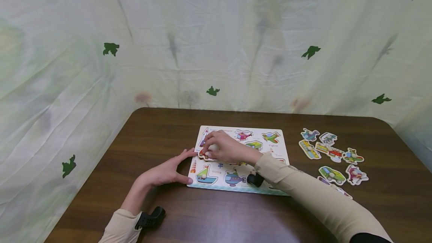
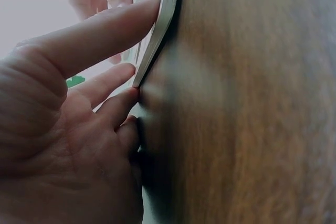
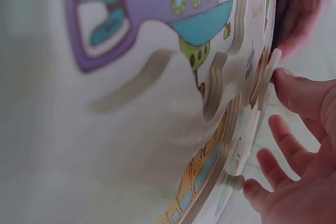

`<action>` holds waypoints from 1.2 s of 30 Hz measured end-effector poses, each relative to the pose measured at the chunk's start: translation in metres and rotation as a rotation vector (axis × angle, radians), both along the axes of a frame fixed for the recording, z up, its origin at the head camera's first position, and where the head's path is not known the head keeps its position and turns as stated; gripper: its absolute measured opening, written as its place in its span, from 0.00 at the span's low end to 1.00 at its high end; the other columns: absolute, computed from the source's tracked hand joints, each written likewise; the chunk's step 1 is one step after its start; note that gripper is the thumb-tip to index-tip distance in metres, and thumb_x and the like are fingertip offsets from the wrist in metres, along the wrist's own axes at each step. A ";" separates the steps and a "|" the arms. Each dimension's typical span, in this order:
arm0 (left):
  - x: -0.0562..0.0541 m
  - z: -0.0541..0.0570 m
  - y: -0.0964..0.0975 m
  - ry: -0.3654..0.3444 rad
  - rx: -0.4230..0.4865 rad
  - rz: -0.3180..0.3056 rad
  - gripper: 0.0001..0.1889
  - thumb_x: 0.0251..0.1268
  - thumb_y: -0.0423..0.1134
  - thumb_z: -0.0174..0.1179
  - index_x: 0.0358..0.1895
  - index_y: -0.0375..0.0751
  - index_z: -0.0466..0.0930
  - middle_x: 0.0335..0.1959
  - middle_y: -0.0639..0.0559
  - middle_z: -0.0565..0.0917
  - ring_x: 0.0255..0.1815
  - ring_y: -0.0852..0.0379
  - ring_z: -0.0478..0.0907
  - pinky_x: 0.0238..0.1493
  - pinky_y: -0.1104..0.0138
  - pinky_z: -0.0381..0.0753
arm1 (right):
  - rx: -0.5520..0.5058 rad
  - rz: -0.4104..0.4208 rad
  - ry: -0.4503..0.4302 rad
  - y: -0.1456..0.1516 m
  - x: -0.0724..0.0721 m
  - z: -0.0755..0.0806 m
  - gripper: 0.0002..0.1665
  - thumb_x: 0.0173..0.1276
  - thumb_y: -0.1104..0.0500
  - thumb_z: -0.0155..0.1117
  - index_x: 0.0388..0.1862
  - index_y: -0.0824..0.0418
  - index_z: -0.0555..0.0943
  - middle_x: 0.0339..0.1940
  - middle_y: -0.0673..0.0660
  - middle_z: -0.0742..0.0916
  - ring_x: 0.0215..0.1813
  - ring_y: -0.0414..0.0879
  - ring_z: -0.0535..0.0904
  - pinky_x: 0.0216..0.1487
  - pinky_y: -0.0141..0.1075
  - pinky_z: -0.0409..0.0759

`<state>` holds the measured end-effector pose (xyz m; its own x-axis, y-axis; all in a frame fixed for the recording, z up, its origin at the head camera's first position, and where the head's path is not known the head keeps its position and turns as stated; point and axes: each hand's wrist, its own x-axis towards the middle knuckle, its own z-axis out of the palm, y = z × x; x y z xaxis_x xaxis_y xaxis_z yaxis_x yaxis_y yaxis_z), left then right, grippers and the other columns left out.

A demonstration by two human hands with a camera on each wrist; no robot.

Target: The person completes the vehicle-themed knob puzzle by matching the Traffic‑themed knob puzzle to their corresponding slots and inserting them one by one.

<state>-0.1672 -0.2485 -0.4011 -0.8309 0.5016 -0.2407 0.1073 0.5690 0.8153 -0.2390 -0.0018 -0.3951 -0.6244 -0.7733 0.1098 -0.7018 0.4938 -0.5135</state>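
A white wooden puzzle board (image 1: 206, 188) printed with vehicles lies on the table. At its left side, my right hand (image 1: 227, 148) reaches across and holds a red puzzle piece (image 1: 202, 156) between bent fingers and thumb. In the right wrist view the thumb (image 3: 302, 90) meets the edge of this piece (image 3: 265, 80), seen side-on and raised over the board. My left hand (image 1: 167, 170) steadies the board's left edge, thumb at the lower corner and fingers extended farther up. The left wrist view shows its thumb (image 2: 113, 32) overlapping the board's edge (image 2: 164, 30).
Several loose vehicle pieces lie right of the board, among them a yellow bus piece (image 1: 309, 149), a fire engine piece (image 1: 329, 151) and a green car piece (image 1: 332, 175). A sailboat (image 1: 205, 175) shows at the board's lower left. A pale curtain (image 1: 222, 48) hangs behind the table.
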 end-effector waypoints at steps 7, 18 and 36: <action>0.001 0.001 -0.001 0.001 -0.004 0.000 0.45 0.56 0.41 0.72 0.76 0.45 0.57 0.79 0.34 0.42 0.78 0.36 0.38 0.69 0.39 0.46 | 0.019 0.011 0.012 -0.005 -0.003 -0.002 0.09 0.67 0.63 0.65 0.40 0.50 0.87 0.57 0.52 0.81 0.62 0.48 0.70 0.65 0.46 0.61; 0.002 0.002 0.001 0.001 -0.012 0.002 0.44 0.56 0.41 0.72 0.76 0.46 0.58 0.79 0.35 0.43 0.78 0.37 0.38 0.69 0.39 0.46 | 0.087 -0.007 -0.010 -0.008 -0.002 0.002 0.09 0.67 0.61 0.67 0.40 0.47 0.88 0.58 0.51 0.80 0.62 0.51 0.69 0.62 0.48 0.64; 0.002 0.004 0.002 -0.026 -0.019 0.020 0.44 0.57 0.40 0.72 0.76 0.46 0.58 0.79 0.35 0.42 0.78 0.36 0.38 0.69 0.37 0.44 | 0.035 -0.052 -0.060 0.010 -0.002 0.011 0.10 0.67 0.62 0.65 0.44 0.51 0.87 0.66 0.55 0.76 0.69 0.53 0.65 0.68 0.48 0.60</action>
<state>-0.1653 -0.2470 -0.3975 -0.8342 0.4796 -0.2720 0.0742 0.5864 0.8066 -0.2411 0.0078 -0.3838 -0.6681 -0.7427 0.0446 -0.6436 0.5468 -0.5356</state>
